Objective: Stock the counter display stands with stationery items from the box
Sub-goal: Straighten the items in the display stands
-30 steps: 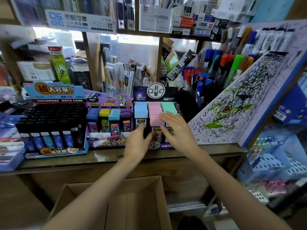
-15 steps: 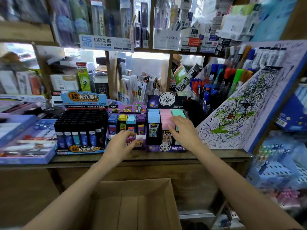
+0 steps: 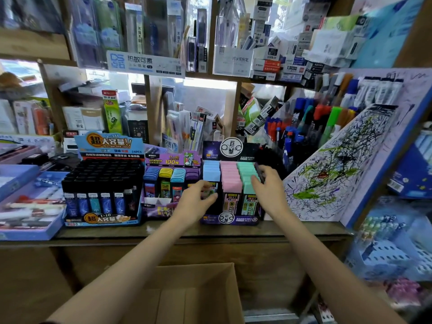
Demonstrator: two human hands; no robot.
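- The left hand (image 3: 198,201) is at the front of the blue row (image 3: 211,175) in the pastel display stand (image 3: 230,219). Its fingers are curled against the front case there. I cannot tell if the grip really holds that case or only touches it.
- The right hand (image 3: 268,190) is over the right side of the green row (image 3: 245,173). Its grip is closed on a small dark item (image 3: 259,170), pinched between the thumb and the fingers. The item is too blurred to name.
- Between the blue and the green row stands a pink row (image 3: 231,180), which neither hand touches.
- The pastel display stand is on the wooden worktop (image 3: 163,232), just beside a stand with coloured caps (image 3: 168,181) on its left. Further left is a stand with black caps (image 3: 102,183).
- The cardboard box (image 3: 194,277) stands open below the worktop, between the two forearms. No item is visible in the part of its inside that shows.
- To the right of the pastel display stand leans a scribbled test board (image 3: 339,164), with marker pens (image 3: 304,118) behind it.
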